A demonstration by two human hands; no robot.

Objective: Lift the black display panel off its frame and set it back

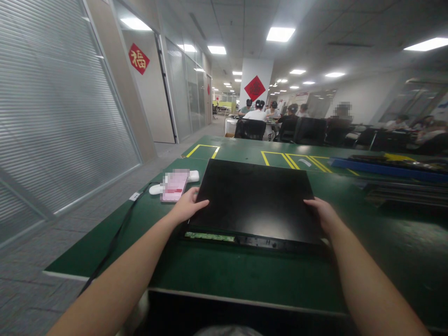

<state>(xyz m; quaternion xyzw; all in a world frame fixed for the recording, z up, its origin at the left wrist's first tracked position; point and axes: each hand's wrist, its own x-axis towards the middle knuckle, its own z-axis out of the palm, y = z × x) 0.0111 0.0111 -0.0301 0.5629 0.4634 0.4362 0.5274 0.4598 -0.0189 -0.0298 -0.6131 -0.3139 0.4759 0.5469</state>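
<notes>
A dark, flat display panel [255, 198] is in front of me over the green table, glossy side up. My left hand [187, 204] grips its left edge, thumb on the top face and fingers around the side. At the opposite edge my right hand [324, 214] holds it the same way, thumb tip on the surface. Along the panel's near side runs a narrow green circuit board [209, 236], set in a black strip [259, 241]. Whether the panel's underside touches the table is hidden.
A phone with a pink screen [174, 186] rests on a white stand beside my left hand. A black cable [117, 233] crosses the green table [252, 275] at left. Dark panels and a blue tray [381, 169] lie at right. People sit beyond black chairs [250, 129].
</notes>
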